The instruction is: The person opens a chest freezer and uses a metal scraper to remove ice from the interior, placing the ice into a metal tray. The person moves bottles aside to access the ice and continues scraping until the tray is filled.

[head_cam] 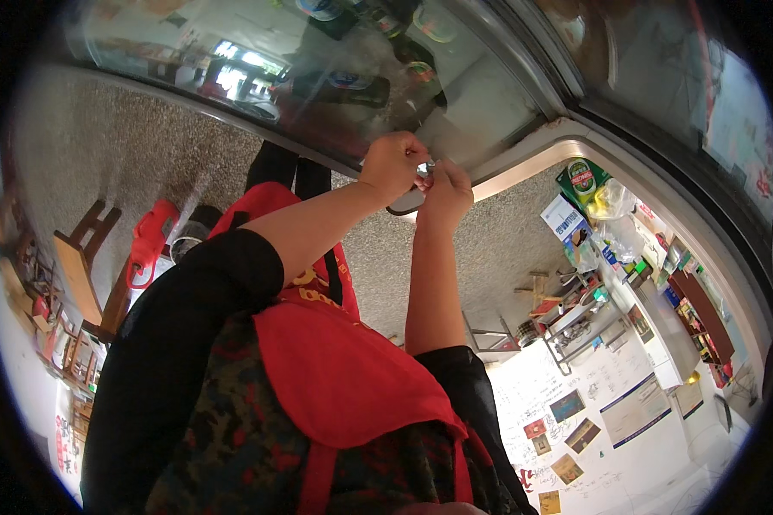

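My left hand (393, 166) and my right hand (446, 193) meet at the lower edge of a glass-fronted cabinet. Between their fingertips is a small shiny metal piece (425, 168), largely covered by the fingers, so its exact kind is unclear. The right thumb and fingers pinch it, while the left fingers curl against it from the other side. Just beyond the hands is the cabinet's glass pane (477, 138), framed in metal (522, 58). Several green glass bottles (361, 90) show through the pane, mixed with reflections.
A pale curved cabinet edge (554, 151) runs to the right of my hands. Speckled floor (373, 251) lies below. At left stand a wooden stool (80, 277) and a red plastic jug (154, 232). A beer carton (580, 183), plastic bags (612, 206) and a counter (663, 328) are at right.
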`<state>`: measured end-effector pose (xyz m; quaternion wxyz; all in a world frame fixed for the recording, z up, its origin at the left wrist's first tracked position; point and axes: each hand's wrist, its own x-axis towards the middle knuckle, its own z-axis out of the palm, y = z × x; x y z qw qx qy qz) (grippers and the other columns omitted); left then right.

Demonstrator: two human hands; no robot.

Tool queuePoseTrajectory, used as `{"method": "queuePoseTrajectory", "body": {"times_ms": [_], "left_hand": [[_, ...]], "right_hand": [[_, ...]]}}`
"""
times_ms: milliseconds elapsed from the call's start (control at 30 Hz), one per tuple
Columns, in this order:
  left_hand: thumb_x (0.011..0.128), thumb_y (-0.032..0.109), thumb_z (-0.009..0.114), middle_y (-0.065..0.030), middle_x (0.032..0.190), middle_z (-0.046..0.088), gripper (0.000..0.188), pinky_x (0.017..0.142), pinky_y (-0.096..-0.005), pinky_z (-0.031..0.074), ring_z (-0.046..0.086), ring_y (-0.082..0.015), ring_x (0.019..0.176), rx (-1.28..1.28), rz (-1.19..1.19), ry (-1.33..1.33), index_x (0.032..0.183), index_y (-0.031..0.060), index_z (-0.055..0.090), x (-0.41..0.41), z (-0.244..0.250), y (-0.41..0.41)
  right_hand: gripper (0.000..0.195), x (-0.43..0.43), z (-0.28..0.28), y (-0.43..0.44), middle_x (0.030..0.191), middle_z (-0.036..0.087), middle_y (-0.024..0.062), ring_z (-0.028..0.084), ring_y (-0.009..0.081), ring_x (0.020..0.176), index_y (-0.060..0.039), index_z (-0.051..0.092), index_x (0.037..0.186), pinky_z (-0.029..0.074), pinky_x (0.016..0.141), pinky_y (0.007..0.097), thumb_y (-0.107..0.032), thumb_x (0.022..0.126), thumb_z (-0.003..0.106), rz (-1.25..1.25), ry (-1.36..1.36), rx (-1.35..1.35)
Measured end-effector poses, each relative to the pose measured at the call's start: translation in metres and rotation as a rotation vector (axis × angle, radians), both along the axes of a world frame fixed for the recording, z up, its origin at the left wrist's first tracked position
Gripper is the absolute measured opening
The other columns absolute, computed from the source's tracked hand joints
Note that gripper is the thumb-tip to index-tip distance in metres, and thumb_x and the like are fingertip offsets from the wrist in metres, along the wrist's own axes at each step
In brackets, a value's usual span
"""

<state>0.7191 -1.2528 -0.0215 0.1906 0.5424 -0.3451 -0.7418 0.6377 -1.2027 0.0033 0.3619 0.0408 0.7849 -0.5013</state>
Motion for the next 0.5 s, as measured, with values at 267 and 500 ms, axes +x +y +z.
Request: {"method": "queuePoseTrajectory", "body": {"times_ms": [267,500], "left_hand": [[0.081,0.002,0.065,-0.0124,0.077,0.064,0.007,0.057,-0.0303,0.054,0.064,-0.0157,0.071,-0.212,-0.084,-0.033,0.084,-0.0043,0.064,-0.001,-0.018,0.007],[0.075,0.005,0.065,-0.0127,0.080,0.064,0.005,0.064,-0.0371,0.051,0.064,-0.0276,0.076,-0.385,-0.151,-0.138,0.078,0.0014,0.064,0.001,-0.010,0.000]], "right_hand": [[0.009,0.003,0.005,-0.002,0.070,0.056,0.0074,0.054,0.0125,0.058,0.0052,0.059,0.094,0.053,0.054,0.0283,0.004,0.085,0.056,-0.049,-0.021,0.047],[0.012,0.001,0.007,-0.002,0.083,0.061,0.0136,0.060,0.0158,0.062,0.0094,0.057,0.098,0.055,0.054,0.0286,0.004,0.087,0.054,0.160,0.119,0.134]]}}
